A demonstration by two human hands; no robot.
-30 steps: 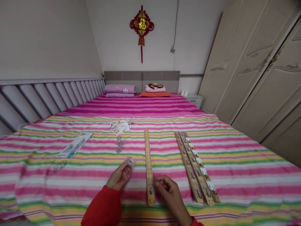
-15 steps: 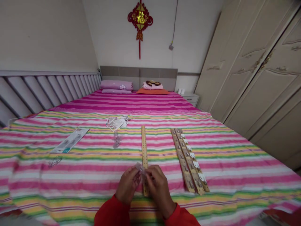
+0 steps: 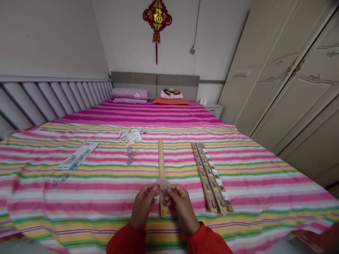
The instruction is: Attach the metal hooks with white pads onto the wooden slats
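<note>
My left hand (image 3: 143, 208) and my right hand (image 3: 180, 208) meet over the near end of a long wooden strip with holes (image 3: 161, 165) that lies on the striped bed cover (image 3: 238, 165). Both hands pinch a small clear plastic hook (image 3: 162, 183) between their fingertips, just above the strip. A metal hook sits in the strip under my fingers. To the right lie more wooden strips (image 3: 210, 176) fitted with several white-backed hooks.
A pile of clear packets (image 3: 129, 135) and loose clear hooks (image 3: 130, 157) lie further up the bed. A printed card (image 3: 78, 160) and a clear piece (image 3: 60, 180) lie at the left. A slatted rail stands at the left, a wardrobe (image 3: 291, 77) at the right.
My left hand brought the clear hook from the left over to the strip, and my right hand joined it. Both now pinch it together. The view has tilted down slightly.
</note>
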